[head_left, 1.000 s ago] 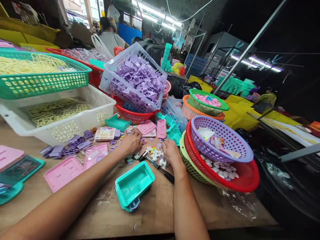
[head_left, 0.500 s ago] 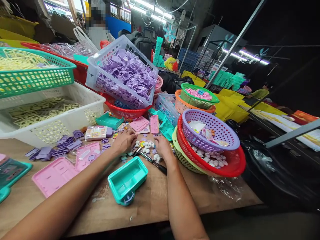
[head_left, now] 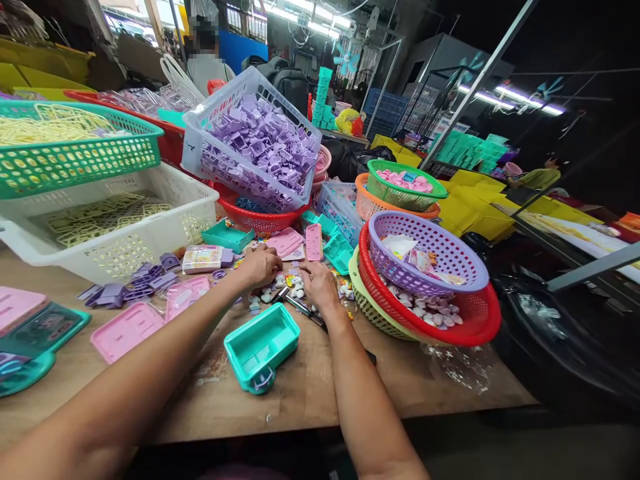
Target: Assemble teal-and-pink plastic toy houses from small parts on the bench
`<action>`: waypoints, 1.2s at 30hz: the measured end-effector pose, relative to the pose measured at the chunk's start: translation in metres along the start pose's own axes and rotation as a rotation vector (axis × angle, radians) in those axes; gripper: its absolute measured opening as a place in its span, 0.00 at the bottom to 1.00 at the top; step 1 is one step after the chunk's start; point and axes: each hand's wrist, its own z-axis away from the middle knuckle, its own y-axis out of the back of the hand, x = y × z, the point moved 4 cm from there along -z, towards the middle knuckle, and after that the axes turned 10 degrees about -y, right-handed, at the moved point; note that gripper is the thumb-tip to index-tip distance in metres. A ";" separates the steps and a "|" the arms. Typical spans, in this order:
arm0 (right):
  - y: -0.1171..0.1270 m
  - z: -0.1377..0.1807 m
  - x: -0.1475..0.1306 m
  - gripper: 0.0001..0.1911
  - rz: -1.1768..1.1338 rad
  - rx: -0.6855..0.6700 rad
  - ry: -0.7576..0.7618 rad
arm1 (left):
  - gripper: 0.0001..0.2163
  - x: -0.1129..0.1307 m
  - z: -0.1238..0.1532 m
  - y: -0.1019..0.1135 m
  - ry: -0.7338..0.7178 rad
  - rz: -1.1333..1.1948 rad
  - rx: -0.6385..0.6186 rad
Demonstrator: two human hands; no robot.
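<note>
My left hand [head_left: 263, 268] is over the cluttered middle of the table, fingers bent and pressed together beside a pink plastic panel [head_left: 285, 243]. Close by on its right, my right hand [head_left: 321, 288] has curled fingers pointing inward. Whatever either hand pinches is too small or hidden to make out. Small white pieces [head_left: 297, 287] lie scattered between and below the hands. A dark pen-like tool [head_left: 304, 308] rests on the table, partly behind my right wrist. Nearer me stands a teal plastic box [head_left: 261, 347], open on top, with a purple clasp at its front.
A crate of purple parts [head_left: 265, 143] leans over a red basket [head_left: 260, 219]. At right, a purple basket [head_left: 425, 257] sits on a red one [head_left: 493, 313]. A white crate [head_left: 100, 257] stands left, with purple pieces [head_left: 145, 280] and a pink tray [head_left: 127, 330] before it.
The view has turned slightly, so most things sit a little further right. My right hand has moved left, closer to my left hand. The teal box remains in its place.
</note>
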 end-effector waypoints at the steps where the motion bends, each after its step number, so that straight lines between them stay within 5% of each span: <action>1: -0.002 0.001 -0.003 0.12 -0.006 -0.009 0.018 | 0.13 0.001 0.001 0.000 -0.039 0.007 -0.014; 8: -0.020 0.005 -0.015 0.16 -0.047 -0.140 0.062 | 0.13 0.007 0.007 0.001 -0.172 0.082 -0.031; 12: -0.017 0.005 -0.014 0.14 -0.234 -0.104 0.045 | 0.11 0.009 0.004 0.011 -0.143 0.103 0.058; 18: 0.001 -0.004 -0.014 0.13 -0.849 0.005 -0.002 | 0.15 0.035 0.013 0.062 -0.183 0.350 0.487; 22: 0.030 0.002 -0.026 0.18 -1.010 0.012 0.017 | 0.19 0.069 0.037 0.098 -0.251 0.286 0.435; 25: 0.064 0.033 -0.034 0.14 -0.837 0.082 0.085 | 0.28 0.095 0.077 0.114 -0.234 0.146 0.314; 28: 0.079 0.085 -0.033 0.09 -0.405 0.087 0.169 | 0.27 0.117 0.129 0.105 -0.218 0.053 0.103; 32: 0.053 0.147 -0.015 0.12 0.087 -0.122 0.219 | 0.26 0.130 0.177 0.067 -0.253 -0.023 -0.099; 36: 0.035 0.172 -0.002 0.14 0.177 -0.205 0.248 | 0.15 0.122 0.179 0.050 -0.243 0.099 -0.061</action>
